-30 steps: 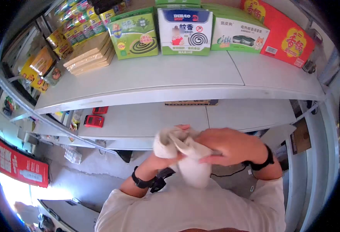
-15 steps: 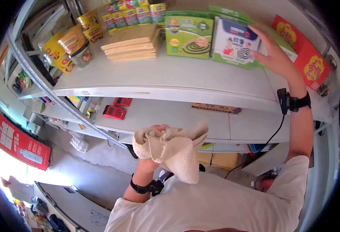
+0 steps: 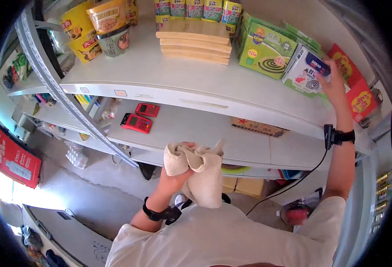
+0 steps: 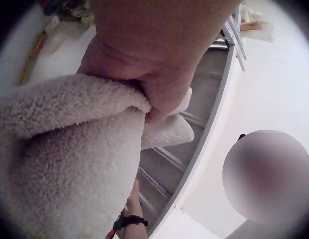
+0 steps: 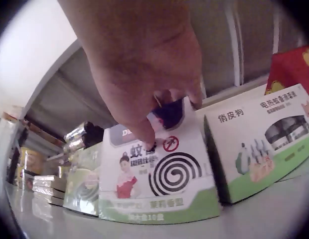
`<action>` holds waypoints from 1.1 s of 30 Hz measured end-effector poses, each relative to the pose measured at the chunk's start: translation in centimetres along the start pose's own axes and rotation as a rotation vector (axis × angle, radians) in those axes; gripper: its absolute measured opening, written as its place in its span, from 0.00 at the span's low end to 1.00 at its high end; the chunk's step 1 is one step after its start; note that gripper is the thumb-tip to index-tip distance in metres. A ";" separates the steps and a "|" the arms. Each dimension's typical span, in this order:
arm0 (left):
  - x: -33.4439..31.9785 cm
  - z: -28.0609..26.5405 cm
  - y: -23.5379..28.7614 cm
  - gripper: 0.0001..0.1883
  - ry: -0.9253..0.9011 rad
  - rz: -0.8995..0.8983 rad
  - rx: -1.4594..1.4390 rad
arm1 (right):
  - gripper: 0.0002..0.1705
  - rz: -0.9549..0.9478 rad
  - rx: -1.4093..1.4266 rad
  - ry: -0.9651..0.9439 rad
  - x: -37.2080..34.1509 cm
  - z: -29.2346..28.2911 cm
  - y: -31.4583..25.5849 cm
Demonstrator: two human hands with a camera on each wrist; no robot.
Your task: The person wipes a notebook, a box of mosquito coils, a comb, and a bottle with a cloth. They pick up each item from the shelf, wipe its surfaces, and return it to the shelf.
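Observation:
A crumpled cream terry towel [image 3: 205, 184] is gripped by my left hand [image 3: 174, 181], held in front of my body below the shelf edge. In the left wrist view the towel [image 4: 79, 164] bunches over the fingers and hides most of them. My right hand [image 3: 335, 86] reaches up to the upper shelf and holds a white, blue and green mosquito coil box [image 3: 303, 76] by its top. The right wrist view shows the thumb [image 5: 142, 139] against the front of the box, while other fingers curl over its top edge. The box stands upright on the shelf.
Beside that box are a green mosquito coil box [image 3: 267, 51], a white-green liquid repellent box [image 5: 264, 144] and a red box [image 3: 360, 100]. Leftward lie stacked tan packs [image 3: 193, 42] and noodle cups [image 3: 113, 40]. Red handheld terminals [image 3: 136, 123] lie on the lower shelf [image 3: 196, 129].
My right hand has let go of the towel and moved up to the mosquito coil box, taking hold of its top. The left hand keeps the towel. The head view has shifted leftward.

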State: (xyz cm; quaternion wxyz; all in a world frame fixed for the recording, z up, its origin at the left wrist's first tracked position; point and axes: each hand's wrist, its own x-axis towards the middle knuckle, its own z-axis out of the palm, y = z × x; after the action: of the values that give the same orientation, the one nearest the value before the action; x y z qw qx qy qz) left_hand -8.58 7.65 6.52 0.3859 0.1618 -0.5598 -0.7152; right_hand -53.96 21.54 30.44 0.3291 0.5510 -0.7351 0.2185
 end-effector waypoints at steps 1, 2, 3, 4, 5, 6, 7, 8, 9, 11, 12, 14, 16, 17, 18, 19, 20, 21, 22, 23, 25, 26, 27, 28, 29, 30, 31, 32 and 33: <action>0.2 -0.4 -0.2 0.31 -0.014 -0.020 -0.014 | 0.25 0.009 -0.004 -0.005 0.1 -0.1 -0.2; 0.2 -0.8 -0.4 0.30 -0.032 -0.044 -0.025 | 0.25 0.027 -0.011 -0.017 0.2 -0.1 -0.5; 0.1 -1.3 -0.6 0.30 -0.053 -0.052 -0.027 | 0.25 0.048 -0.019 -0.027 0.3 -0.1 -0.8; 0.2 -1.7 -0.8 0.29 -0.076 -0.057 -0.028 | 0.26 0.071 -0.028 -0.034 0.3 -0.2 -1.0; 0.3 -2.0 -1.1 0.28 -0.099 -0.060 -0.031 | 0.25 0.101 -0.039 -0.030 0.2 -0.4 -1.2; 0.4 -2.3 -1.2 0.28 -0.114 -0.058 -0.036 | 0.25 0.096 -0.075 -0.015 0.0 -0.6 -1.4; 0.4 -2.5 -1.0 0.28 -0.125 -0.056 -0.039 | 0.25 0.089 -0.108 0.000 -0.1 -0.9 -1.6; 0.4 -2.6 -0.7 0.27 -0.131 -0.055 -0.041 | 0.25 0.080 -0.137 0.012 -0.1 -1.3 -1.9; 0.3 -2.8 -0.5 0.27 -0.134 -0.073 -0.042 | 0.25 0.105 -0.176 0.006 -0.3 -1.7 -2.2; 0.1 -3.0 0.0 0.28 -0.130 -0.110 -0.035 | 0.26 0.153 -0.241 -0.005 -0.8 -2.1 -2.8; -0.2 -3.1 0.0 0.28 -0.137 -0.093 -0.056 | 0.26 0.108 -0.249 0.019 -1.1 -2.3 -2.9; -1.0 -3.3 0.0 0.27 -0.147 -0.052 -0.080 | 0.27 0.024 -0.250 0.079 -1.4 -2.7 -2.7; -2.2 -3.2 0.7 0.27 -0.119 -0.040 -0.092 | 0.27 -0.040 -0.251 0.110 -1.7 -3.1 -2.3; -2.8 -2.9 1.0 0.27 -0.106 -0.031 -0.098 | 0.27 -0.041 -0.268 0.092 -2.1 -3.6 -2.1; -3.6 -2.7 1.1 0.27 -0.083 -0.041 -0.090 | 0.27 -0.043 -0.287 0.075 -2.4 -4.1 -2.0; -4.3 -2.4 1.1 0.28 -0.060 -0.049 -0.084 | 0.27 -0.042 -0.284 0.104 -2.8 -4.4 -2.0; -5.1 -1.9 0.9 0.28 -0.037 -0.055 -0.079 | 0.26 -0.041 -0.283 0.134 -3.2 -4.6 -2.0; -5.8 -1.3 0.8 0.28 -0.010 -0.066 -0.082 | 0.26 -0.040 -0.283 0.164 -3.7 -5.0 -2.1; -6.5 -0.5 0.7 0.28 0.017 -0.079 -0.085 | 0.26 -0.051 -0.275 0.182 -3.9 -5.3 -2.0; -7.3 0.4 0.5 0.28 0.038 -0.092 -0.087 | 0.25 -0.058 -0.271 0.200 -4.3 -5.9 -2.0; -8.9 2.5 0.1 0.29 0.046 -0.083 -0.097 | 0.24 -0.058 -0.242 0.210 -5.8 -7.1 -2.0; -9.5 3.7 0.0 0.29 0.047 -0.076 -0.103 | 0.24 -0.053 -0.216 0.208 -6.5 -7.6 -2.1; -9.9 5.0 0.0 0.29 0.046 -0.085 -0.119 | 0.24 -0.050 -0.192 0.216 -6.8 -8.2 -2.0; -10.6 6.2 -0.3 0.29 0.047 -0.103 -0.132 | 0.23 -0.038 -0.184 0.200 -7.4 -8.8 -1.7; -11.6 7.3 -0.6 0.29 0.053 -0.130 -0.145 | 0.23 -0.025 -0.173 0.174 -8.1 -9.0 -1.4; -12.5 8.4 -1.1 0.29 0.024 -0.131 -0.142 | 0.23 -0.015 -0.159 0.151 -8.8 -9.2 -1.2; -13.2 9.2 -1.6 0.29 -0.003 -0.126 -0.139 | 0.23 -0.005 -0.109 0.118 -9.5 -9.5 -1.2; -13.9 9.8 -1.8 0.29 -0.027 -0.121 -0.133 | 0.23 -0.007 -0.113 0.105 -10.2 -9.6 -1.3; -14.6 10.1 -1.9 0.29 -0.036 -0.117 -0.057 | 0.23 -0.010 -0.116 0.092 -10.9 -9.7 -1.4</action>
State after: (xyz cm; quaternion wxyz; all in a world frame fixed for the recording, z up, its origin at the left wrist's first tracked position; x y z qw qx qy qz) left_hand -6.50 25.32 5.12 0.3376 0.1703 -0.5355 -0.7552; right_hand -48.35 35.01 29.12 0.3947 0.5241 -0.7279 0.1990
